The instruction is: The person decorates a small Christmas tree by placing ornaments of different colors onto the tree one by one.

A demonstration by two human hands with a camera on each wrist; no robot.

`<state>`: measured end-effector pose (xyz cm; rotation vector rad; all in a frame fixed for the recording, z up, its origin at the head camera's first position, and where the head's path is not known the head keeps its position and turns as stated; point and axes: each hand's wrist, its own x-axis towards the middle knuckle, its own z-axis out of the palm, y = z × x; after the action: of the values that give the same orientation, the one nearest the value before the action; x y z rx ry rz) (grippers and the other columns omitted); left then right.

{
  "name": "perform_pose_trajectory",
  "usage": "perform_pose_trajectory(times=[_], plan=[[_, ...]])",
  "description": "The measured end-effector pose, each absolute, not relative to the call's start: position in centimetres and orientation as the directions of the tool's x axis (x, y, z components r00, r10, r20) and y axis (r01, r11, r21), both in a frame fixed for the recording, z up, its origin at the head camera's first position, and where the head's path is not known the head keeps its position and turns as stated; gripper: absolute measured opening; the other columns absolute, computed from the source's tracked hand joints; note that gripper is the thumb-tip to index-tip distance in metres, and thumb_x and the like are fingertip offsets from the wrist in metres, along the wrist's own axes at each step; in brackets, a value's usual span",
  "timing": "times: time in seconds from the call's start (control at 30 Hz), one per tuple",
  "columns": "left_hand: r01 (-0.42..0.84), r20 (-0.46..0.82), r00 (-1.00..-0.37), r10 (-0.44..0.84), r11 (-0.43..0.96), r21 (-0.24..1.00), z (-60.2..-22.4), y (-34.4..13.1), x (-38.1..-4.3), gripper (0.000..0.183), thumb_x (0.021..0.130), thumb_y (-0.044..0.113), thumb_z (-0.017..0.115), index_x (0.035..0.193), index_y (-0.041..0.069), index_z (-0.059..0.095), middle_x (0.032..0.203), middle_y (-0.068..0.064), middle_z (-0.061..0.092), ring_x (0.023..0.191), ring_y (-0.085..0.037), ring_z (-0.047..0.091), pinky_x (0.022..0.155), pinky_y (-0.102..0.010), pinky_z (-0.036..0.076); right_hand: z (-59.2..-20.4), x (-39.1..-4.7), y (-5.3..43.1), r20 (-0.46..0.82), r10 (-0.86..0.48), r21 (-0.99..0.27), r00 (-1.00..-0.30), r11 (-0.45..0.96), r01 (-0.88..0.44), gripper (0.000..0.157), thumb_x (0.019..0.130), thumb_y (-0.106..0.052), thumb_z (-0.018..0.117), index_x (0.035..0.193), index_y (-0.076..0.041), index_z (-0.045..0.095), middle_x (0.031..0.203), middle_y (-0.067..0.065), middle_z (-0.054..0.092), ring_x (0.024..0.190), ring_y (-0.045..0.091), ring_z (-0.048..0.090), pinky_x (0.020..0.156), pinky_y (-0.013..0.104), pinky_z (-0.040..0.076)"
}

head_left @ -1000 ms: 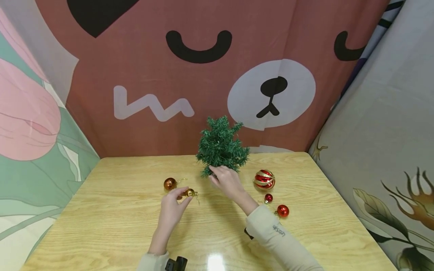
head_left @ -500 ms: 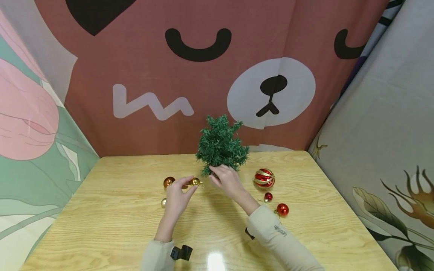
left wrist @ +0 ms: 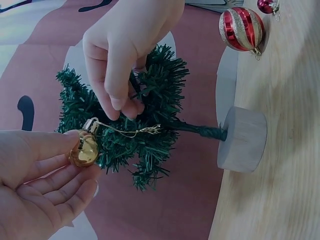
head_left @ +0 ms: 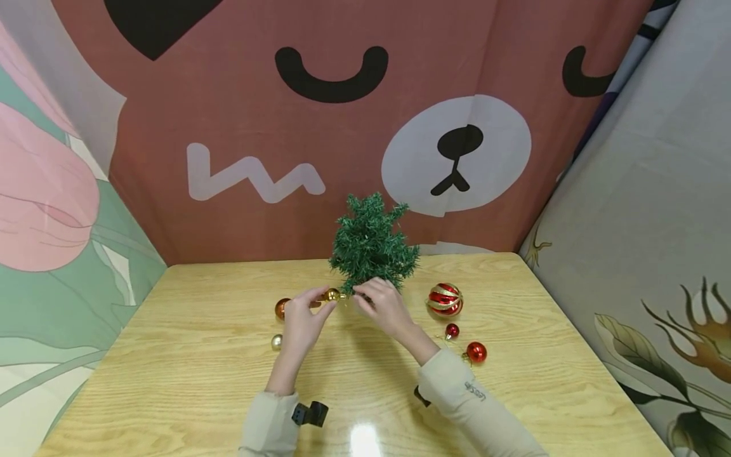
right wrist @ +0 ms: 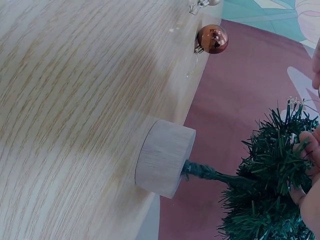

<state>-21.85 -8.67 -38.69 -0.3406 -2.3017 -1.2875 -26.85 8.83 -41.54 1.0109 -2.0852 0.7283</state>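
Observation:
A small green artificial Christmas tree [head_left: 372, 238] stands upright at the back of the table, on a round pale wooden base [left wrist: 243, 140]. My left hand [head_left: 302, 324] pinches a shiny gold bauble [left wrist: 85, 151] between thumb and fingers, just left of the tree's lower branches. From the bauble's cap a thin gold loop of string [left wrist: 127, 132] stretches across in front of the needles. My right hand [head_left: 387, 308] holds a lower branch at the front of the tree, its fingers curled in among the needles. In the right wrist view, that hand's fingertips [right wrist: 311, 145] are partly buried in green.
A copper bauble [right wrist: 213, 39] and a pale gold bauble [head_left: 276, 342] lie on the table [head_left: 188, 368] to the left. On the right lie a large red-and-gold striped ball [head_left: 445, 300], a small red bauble [head_left: 452, 331] and a bigger red one [head_left: 476, 352]. A printed curtain [head_left: 245, 222] hangs behind.
My left hand has carried the gold bauble up and to the right, close to the tree and my right hand. The pale gold bauble has come into sight. My right hand has stayed at the branch.

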Motion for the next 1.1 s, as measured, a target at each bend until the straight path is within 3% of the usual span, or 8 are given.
perform_pose_trajectory(times=[0.17,0.33,0.4,0.53,0.63,0.83,1.1], plan=[[0.450,0.536,-0.844,-0.023,0.515,0.730,-38.5,-8.6,-22.2,0.028,0.075,0.003,0.070,0.101,-0.005,0.065,0.092,-0.019,0.064,0.078,-0.031,0.061,0.067,-0.041,0.050,-41.5,-26.8,8.7,0.779,-0.413,-0.229,-0.472,0.513,-0.827,0.011,0.079,-0.005,0.065,0.090,-0.004,0.069,0.084,0.003,0.066,0.079,0.016,0.057,0.070,0.038,0.046],[0.430,0.509,-0.860,-0.031,0.493,0.756,-38.4,-8.6,-22.3,0.029,0.075,0.005,0.071,0.102,-0.004,0.065,0.093,-0.019,0.064,0.078,-0.032,0.061,0.068,-0.041,0.050,-41.6,-26.8,8.5,0.773,-0.415,-0.240,-0.480,0.509,-0.826,0.018,0.076,-0.014,0.070,0.090,-0.003,0.069,0.082,0.005,0.065,0.078,0.016,0.057,0.080,0.052,0.042],[0.432,0.512,-0.859,-0.031,0.493,0.755,-38.4,-8.6,-22.4,0.028,0.076,0.006,0.070,0.101,-0.005,0.065,0.093,-0.019,0.064,0.078,-0.032,0.061,0.068,-0.039,0.050,-41.7,-26.9,8.4,0.773,-0.416,-0.232,-0.479,0.517,-0.824,0.025,0.077,-0.023,0.071,0.091,-0.003,0.069,0.080,0.006,0.065,0.077,0.016,0.056,0.078,0.051,0.043],[0.459,0.537,-0.843,-0.028,0.482,0.746,-38.5,-8.6,-22.5,0.027,0.076,0.005,0.070,0.100,-0.006,0.065,0.090,-0.019,0.065,0.076,-0.032,0.062,0.066,-0.037,0.051,-41.6,-26.8,8.0,0.779,-0.391,-0.234,-0.490,0.543,-0.806,0.025,0.073,-0.022,0.074,0.089,-0.003,0.069,0.077,0.005,0.064,0.073,0.015,0.055,0.067,0.042,0.042],[0.469,0.540,-0.841,-0.030,0.457,0.756,-38.5,-8.5,-22.5,0.027,0.075,0.004,0.070,0.100,-0.006,0.065,0.090,-0.019,0.065,0.076,-0.032,0.062,0.066,-0.037,0.051,-41.6,-26.8,7.8,0.785,-0.356,-0.255,-0.507,0.559,-0.789,0.022,0.068,-0.012,0.077,0.087,-0.003,0.068,0.075,0.005,0.063,0.069,0.015,0.055,0.064,0.042,0.042],[0.461,0.518,-0.855,-0.030,0.415,0.784,-38.5,-8.4,-22.6,0.028,0.075,0.004,0.070,0.100,-0.007,0.064,0.092,-0.020,0.064,0.077,-0.031,0.062,0.068,-0.040,0.051,-41.5,-26.7,7.5,0.784,-0.312,-0.302,-0.536,0.564,-0.769,0.015,0.070,-0.007,0.075,0.083,-0.005,0.068,0.075,0.002,0.064,0.068,0.014,0.055,0.064,0.041,0.040],[0.457,0.515,-0.857,-0.038,0.407,0.791,-38.4,-8.3,-22.5,0.028,0.075,0.006,0.071,0.100,-0.006,0.065,0.091,-0.019,0.065,0.077,-0.030,0.063,0.069,-0.038,0.051,-41.4,-26.9,7.3,0.801,-0.294,-0.312,-0.522,0.539,-0.783,0.004,0.074,-0.005,0.071,0.078,-0.006,0.069,0.076,0.001,0.065,0.072,0.014,0.057,0.063,0.035,0.038]])
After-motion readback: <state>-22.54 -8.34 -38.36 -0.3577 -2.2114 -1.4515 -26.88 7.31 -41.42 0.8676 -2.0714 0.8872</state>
